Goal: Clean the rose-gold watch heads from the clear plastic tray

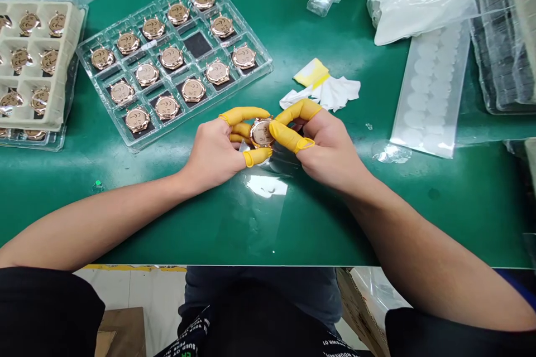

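Work on one watch case appears under way in the head view; I judge it unfinished, since both hands are on it, though I cannot tell how much handling it has had. Clear tray: fourteen rose-gold cases seated, marked backs up; the one other compartment, in the middle row, shows its dark pad. That leaves one compartment unfilled, which may be where the held case belongs. Nothing visible separates treated cases from untreated ones, so the count remaining is undetermined. Cream tray at far left, cut by the picture edge: more cases, total not readable.

Position: the held case sits between my hands, just off the near right side of the clear tray, its back turned up toward me. Left hand: partly curled, thumb at the case's near edge, fingers around its far and left sides. Right hand: thumb and forefinger bent close together at the right side, thumb tip over the edge of the back; whether it grips or only steadies, cannot tell. Yellow finger covers on the digits at the case. White cloth lies on the worktop just beyond the right hand, not touched.
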The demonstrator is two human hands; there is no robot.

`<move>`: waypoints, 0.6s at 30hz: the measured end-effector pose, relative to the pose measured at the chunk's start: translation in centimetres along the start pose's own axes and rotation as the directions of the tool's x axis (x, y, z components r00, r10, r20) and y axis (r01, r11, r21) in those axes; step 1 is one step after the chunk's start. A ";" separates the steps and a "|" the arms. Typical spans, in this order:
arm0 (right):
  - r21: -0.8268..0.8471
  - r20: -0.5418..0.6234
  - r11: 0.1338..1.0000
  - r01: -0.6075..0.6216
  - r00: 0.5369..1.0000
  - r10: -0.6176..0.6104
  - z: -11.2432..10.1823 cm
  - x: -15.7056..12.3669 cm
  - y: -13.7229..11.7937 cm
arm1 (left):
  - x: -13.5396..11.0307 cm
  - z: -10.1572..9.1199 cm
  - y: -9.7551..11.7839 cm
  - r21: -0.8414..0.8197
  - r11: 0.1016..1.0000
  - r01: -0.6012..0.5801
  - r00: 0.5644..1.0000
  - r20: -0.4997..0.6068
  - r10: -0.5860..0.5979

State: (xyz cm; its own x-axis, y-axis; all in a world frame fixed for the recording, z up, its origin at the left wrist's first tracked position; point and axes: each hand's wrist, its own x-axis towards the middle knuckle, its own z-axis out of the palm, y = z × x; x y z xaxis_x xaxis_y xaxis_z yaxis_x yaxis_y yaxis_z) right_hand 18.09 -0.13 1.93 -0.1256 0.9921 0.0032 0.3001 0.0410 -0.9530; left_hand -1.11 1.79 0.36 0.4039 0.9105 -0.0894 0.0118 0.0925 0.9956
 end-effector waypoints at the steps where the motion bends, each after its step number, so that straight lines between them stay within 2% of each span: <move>1: -0.001 0.002 1.000 0.000 1.000 0.000 -0.1 0.0 0.0 | 0.0 0.0 0.0 0.002 1.000 -0.003 1.000 0.001 0.003; 18: -0.019 -0.022 1.000 0.014 1.000 -0.015 0.2 -0.3 0.4 | 0.0 0.1 -0.2 0.011 1.000 -0.015 1.000 -0.018 0.015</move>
State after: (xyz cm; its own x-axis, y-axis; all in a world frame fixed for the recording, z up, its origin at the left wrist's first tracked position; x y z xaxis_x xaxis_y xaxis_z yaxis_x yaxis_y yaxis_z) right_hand 18.03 -0.47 1.45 -0.1087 0.9938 0.0239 0.3165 0.0574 -0.9469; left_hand -1.08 1.70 0.13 0.3877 0.9187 -0.0749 0.0163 0.0744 0.9971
